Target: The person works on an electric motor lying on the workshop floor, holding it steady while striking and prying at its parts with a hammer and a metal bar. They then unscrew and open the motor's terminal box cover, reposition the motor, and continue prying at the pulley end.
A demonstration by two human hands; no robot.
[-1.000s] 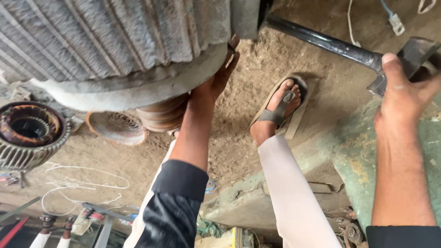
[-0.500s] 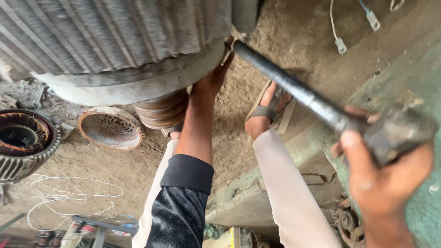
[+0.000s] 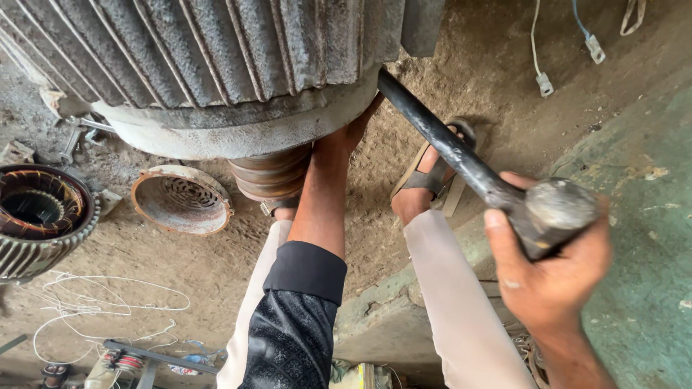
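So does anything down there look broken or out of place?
Yes. A stripped stator with bare copper windings and a rusty fan cover lie loose on the dirt floor, with white wire tangled beside them.

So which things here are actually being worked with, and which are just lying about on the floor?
In use:
- big ribbed motor, left hand pressed under its rim
- black steel bar, right hand gripping its thick end, tip at the motor's edge

Lying about:
- round fan cover
- wound stator
- loose white wire
- dangling cables with connectors
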